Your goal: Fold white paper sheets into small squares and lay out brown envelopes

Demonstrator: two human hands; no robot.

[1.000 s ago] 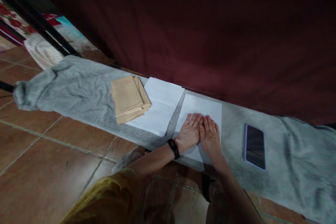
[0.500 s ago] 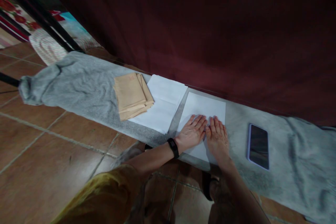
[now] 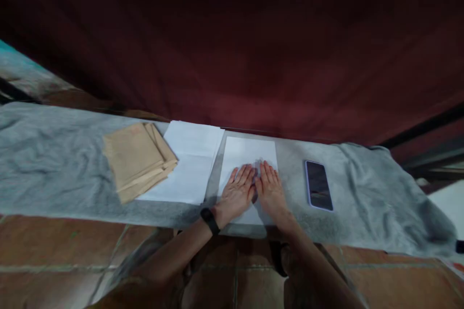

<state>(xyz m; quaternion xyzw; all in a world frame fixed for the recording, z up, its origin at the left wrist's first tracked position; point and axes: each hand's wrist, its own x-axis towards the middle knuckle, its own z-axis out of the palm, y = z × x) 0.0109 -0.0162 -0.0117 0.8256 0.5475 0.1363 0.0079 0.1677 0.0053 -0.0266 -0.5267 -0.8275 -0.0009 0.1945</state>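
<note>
A white sheet of paper (image 3: 247, 152) lies on a grey cloth (image 3: 54, 154) spread over a low surface. My left hand (image 3: 236, 194) and my right hand (image 3: 271, 190) rest flat on the sheet side by side, fingers stretched out and almost touching. A black band is on my left wrist. Neither hand holds anything.
A stack of white sheets (image 3: 188, 159) lies left of my hands, with brown envelopes (image 3: 136, 159) overlapping its left edge. A phone (image 3: 318, 185) lies face up on the cloth to the right. A dark red curtain (image 3: 253, 48) hangs behind. Tiled floor (image 3: 72, 256) is in front.
The view has swung to the right and squared up with the cloth. Both hands stay flat on the sheet, fingers extended, close together.
</note>
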